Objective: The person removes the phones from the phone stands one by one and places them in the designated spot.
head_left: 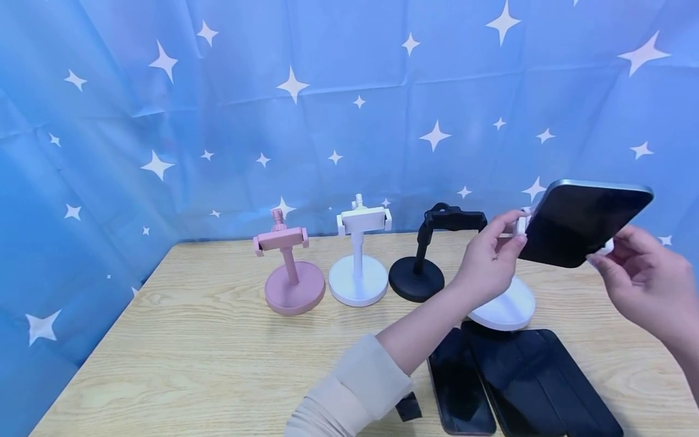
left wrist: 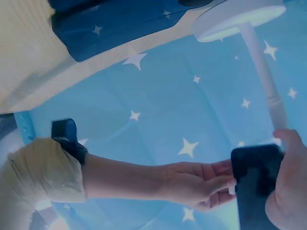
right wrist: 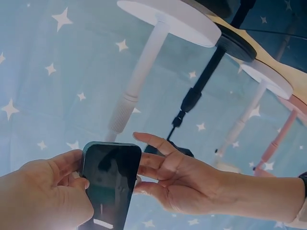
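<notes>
A dark-screened smartphone [head_left: 587, 224] with a silvery edge sits tilted in the clamp [head_left: 521, 224] of a white phone stand, whose round base [head_left: 505, 308] rests on the table. My left hand [head_left: 491, 261] pinches the white jaw at the phone's left side between thumb and fingers. At the opposite side, my right hand [head_left: 647, 273] pinches the other white clamp end, its thumb near the phone's lower edge. In the right wrist view, the stand's white post [right wrist: 144, 72] shows beyond the phone [right wrist: 111, 177], with both hands flanking it.
To the left stand a black phone stand [head_left: 417, 279], another white stand [head_left: 357, 282] and a pink stand [head_left: 295, 290]. Dark phones [head_left: 461, 385] lie side by side at the table's front, with a small black piece [head_left: 408, 406] beside them. A starry blue curtain [head_left: 349, 121] hangs behind.
</notes>
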`<move>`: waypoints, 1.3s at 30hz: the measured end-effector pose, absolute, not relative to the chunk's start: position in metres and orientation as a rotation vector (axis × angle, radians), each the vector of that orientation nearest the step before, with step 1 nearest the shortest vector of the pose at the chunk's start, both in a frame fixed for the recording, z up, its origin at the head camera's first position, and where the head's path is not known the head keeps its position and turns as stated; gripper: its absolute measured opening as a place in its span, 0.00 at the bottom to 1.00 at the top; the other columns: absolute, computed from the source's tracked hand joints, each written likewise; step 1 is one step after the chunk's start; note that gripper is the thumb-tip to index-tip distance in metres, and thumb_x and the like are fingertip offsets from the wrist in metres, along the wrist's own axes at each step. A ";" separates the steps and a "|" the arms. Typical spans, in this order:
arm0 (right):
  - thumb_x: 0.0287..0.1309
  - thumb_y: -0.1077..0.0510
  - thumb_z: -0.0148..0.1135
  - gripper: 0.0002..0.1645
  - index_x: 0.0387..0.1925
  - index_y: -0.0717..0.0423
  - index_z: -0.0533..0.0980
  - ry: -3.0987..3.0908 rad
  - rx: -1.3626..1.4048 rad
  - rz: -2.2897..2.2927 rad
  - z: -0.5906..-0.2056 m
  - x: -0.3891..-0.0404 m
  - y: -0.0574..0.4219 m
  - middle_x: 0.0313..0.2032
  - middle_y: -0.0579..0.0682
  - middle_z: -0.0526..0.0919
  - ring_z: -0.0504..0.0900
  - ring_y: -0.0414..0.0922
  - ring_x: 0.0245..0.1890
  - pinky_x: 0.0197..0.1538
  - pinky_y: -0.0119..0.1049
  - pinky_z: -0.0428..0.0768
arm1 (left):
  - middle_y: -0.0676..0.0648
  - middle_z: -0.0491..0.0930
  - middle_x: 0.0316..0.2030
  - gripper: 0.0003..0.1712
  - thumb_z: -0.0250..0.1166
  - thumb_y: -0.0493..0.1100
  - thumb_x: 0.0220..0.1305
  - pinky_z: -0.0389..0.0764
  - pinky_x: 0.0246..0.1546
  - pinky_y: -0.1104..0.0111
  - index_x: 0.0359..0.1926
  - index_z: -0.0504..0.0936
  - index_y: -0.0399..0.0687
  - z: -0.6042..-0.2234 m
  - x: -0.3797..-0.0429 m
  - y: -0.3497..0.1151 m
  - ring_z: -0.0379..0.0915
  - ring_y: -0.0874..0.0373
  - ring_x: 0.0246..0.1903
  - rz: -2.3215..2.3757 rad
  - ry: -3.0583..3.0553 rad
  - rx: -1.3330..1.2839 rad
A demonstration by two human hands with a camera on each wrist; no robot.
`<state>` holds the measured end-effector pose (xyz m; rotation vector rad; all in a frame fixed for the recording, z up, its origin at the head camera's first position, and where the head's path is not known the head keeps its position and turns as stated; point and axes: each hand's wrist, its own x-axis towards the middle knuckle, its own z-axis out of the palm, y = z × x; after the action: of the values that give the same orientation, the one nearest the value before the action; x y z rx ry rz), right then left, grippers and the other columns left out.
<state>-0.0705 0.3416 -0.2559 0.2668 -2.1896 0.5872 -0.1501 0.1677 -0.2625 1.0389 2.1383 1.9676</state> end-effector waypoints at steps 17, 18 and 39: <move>0.57 0.46 0.55 0.16 0.45 0.46 0.74 -2.114 0.602 0.751 -0.247 -0.059 0.284 0.30 0.28 0.74 0.69 0.24 0.16 0.19 0.19 0.64 | 0.39 0.73 0.47 0.19 0.54 0.32 0.64 0.77 0.42 0.76 0.56 0.70 0.40 -0.263 -0.133 0.075 0.77 0.60 0.38 2.073 1.964 1.324; 0.57 0.45 0.55 0.17 0.46 0.47 0.73 -2.111 0.635 0.765 -0.247 -0.059 0.280 0.30 0.28 0.74 0.69 0.25 0.15 0.19 0.19 0.64 | 0.38 0.73 0.46 0.18 0.54 0.31 0.63 0.77 0.42 0.75 0.55 0.70 0.39 -0.264 -0.132 0.070 0.77 0.58 0.38 2.083 1.947 1.344; 0.63 0.58 0.52 0.16 0.44 0.68 0.72 -2.036 1.076 1.028 -0.265 -0.076 0.216 0.32 0.46 0.76 0.67 0.32 0.22 0.18 0.20 0.64 | 0.33 0.75 0.34 0.13 0.55 0.28 0.61 0.79 0.33 0.72 0.47 0.72 0.31 -0.273 -0.120 -0.001 0.73 0.65 0.30 2.265 1.996 1.247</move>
<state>-0.0755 0.2161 -0.2645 1.0764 -2.0360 1.0280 -0.1200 -0.0014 -0.2731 1.2472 1.9963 2.2651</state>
